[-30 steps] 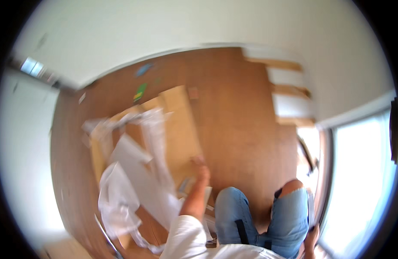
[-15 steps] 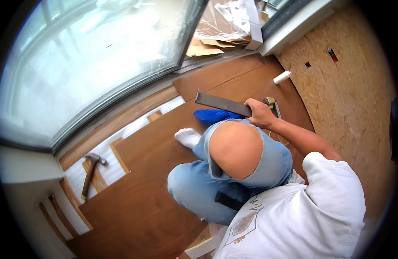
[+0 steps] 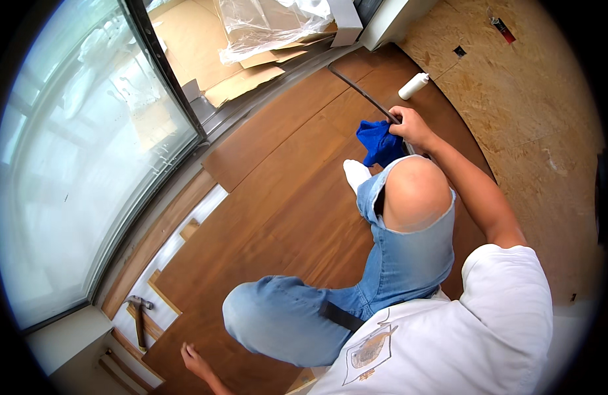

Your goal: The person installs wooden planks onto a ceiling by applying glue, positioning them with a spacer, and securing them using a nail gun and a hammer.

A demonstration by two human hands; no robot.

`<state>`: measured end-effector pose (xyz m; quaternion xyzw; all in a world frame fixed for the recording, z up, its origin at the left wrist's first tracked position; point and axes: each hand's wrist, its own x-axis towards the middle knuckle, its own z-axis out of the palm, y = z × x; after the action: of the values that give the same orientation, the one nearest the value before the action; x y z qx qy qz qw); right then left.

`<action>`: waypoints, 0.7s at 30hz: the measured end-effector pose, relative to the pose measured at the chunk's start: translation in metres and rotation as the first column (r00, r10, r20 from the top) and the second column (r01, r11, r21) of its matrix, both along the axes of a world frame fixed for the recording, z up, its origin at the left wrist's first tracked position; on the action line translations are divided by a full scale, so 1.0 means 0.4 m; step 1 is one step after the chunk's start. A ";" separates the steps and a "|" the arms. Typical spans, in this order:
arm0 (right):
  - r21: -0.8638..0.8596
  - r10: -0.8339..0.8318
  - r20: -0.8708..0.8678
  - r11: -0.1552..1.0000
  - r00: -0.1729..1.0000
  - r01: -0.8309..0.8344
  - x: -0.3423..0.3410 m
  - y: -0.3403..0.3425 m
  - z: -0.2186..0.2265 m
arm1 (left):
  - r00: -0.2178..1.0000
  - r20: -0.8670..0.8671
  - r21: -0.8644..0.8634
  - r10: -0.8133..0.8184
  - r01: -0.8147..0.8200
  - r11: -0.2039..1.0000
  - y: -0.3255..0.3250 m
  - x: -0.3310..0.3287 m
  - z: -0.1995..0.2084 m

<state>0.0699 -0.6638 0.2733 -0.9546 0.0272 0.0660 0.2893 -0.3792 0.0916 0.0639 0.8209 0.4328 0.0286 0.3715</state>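
Observation:
My right hand point(image 3: 413, 128) is closed round the near end of a dark, flat metal pull bar point(image 3: 360, 92). Seen almost edge-on, the bar stretches toward the far floor edge and has a bent tip. Just below that hand, a blue cloth point(image 3: 380, 141) lies beside my white-socked foot. At the lower left, my left hand point(image 3: 195, 361) is low over the brown plank floor point(image 3: 277, 204), fingers partly extended with nothing in them. A claw hammer point(image 3: 140, 322) lies near it, on the strip where white underlay shows.
A white squeeze bottle point(image 3: 413, 86) lies near the curved edge of the planks, beside bare particle board point(image 3: 515, 99). A glass sliding door point(image 3: 73, 151) stands on the left. Cardboard point(image 3: 192, 39) and clear plastic wrap point(image 3: 264, 26) lie beyond the sill.
The pull bar has swung to point farther away and turned edge-on in my right hand. My left hand has come into view at the lower left. The view has shifted and my knees are farther apart.

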 end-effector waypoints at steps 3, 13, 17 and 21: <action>0.305 0.035 -0.186 0.952 0.982 0.024 0.122 0.010 -0.086 | 0.906 0.043 -0.107 -0.421 0.423 0.900 -0.102 0.359 0.094; 0.768 0.341 -0.612 0.471 0.714 0.433 0.302 -0.020 -0.404 | 0.274 0.066 -0.506 -0.960 0.838 0.204 -1.004 1.182 0.096; 0.807 0.466 -0.591 0.331 0.658 0.490 0.384 -0.004 -0.510 | 0.711 0.581 -0.735 -0.396 0.667 0.120 -1.381 1.270 -0.074; 0.789 0.496 -0.614 0.367 0.613 0.493 0.439 -0.004 -0.508 | 0.975 0.212 -0.970 0.070 0.202 0.134 -1.557 1.213 -0.182</action>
<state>0.2456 -0.6655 0.0700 -0.4766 0.1079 0.4815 0.7276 0.1062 -0.5314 -0.0091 0.3844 0.2668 -0.1946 0.8621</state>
